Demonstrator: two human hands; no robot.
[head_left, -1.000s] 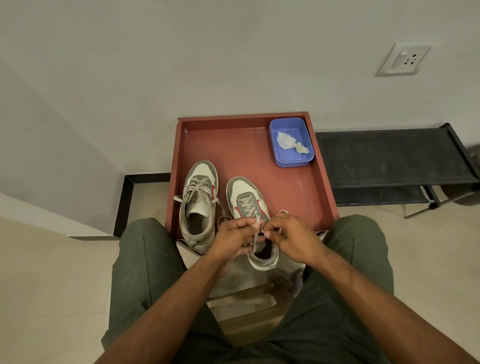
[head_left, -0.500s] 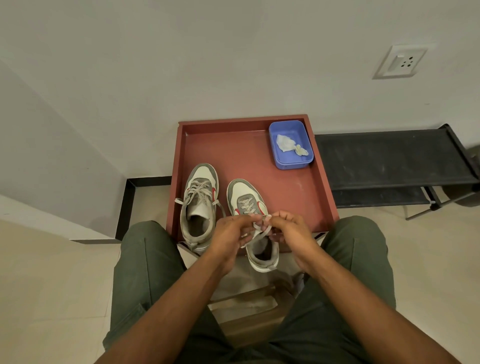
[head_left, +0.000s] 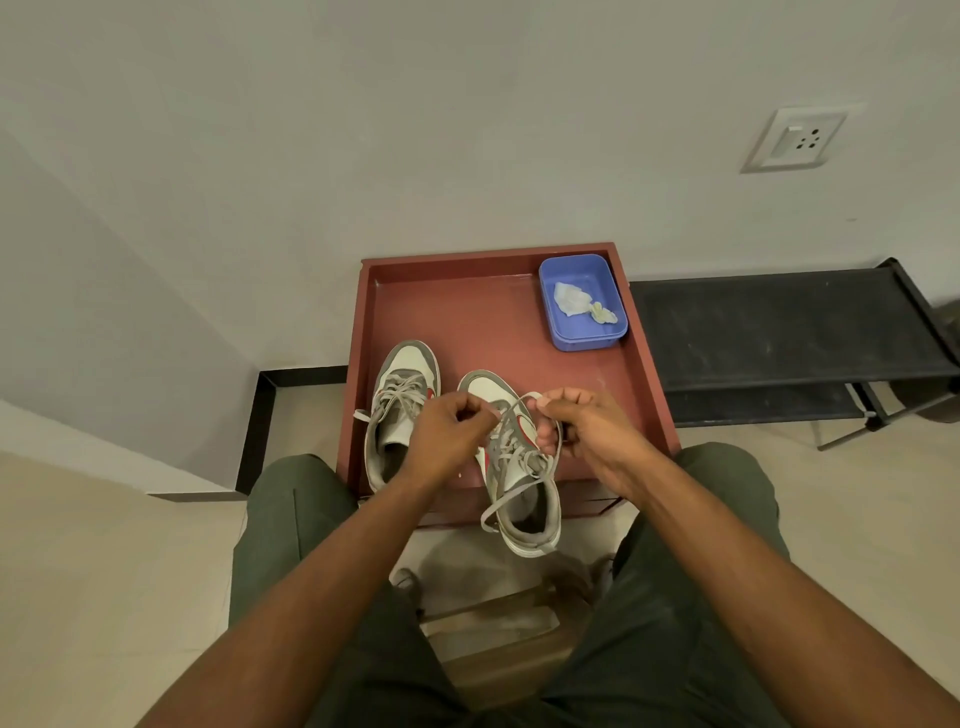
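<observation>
Fingers of the left hand curl tight and pinch one strand of a grey lace above the tongue of the right-hand shoe. Right hand is curled as well; its thumb and forefinger pinch a loop of the same lace, which arcs up from the eyelets between the two hands. Hands sit near each other, not touching.

Head view looks down past both bare forearms and green trousers. Right-hand shoe is grey and white with red trim, toe pointing away toward the wall. It lies on the red worktop, which has a raised rim, and its heel juts out past the near edge. One loose lace end hangs beside the heel, on the shoe's left.

Second shoe sits just beside it to the left, toe also away, laced, partly hidden behind the left hand. Blue tub stands in the far right corner of the worktop, well apart from both shoes, with a crumpled clear wrapper inside. Black rack stands to the right of the worktop against the wall; a white wall socket is above it.
</observation>
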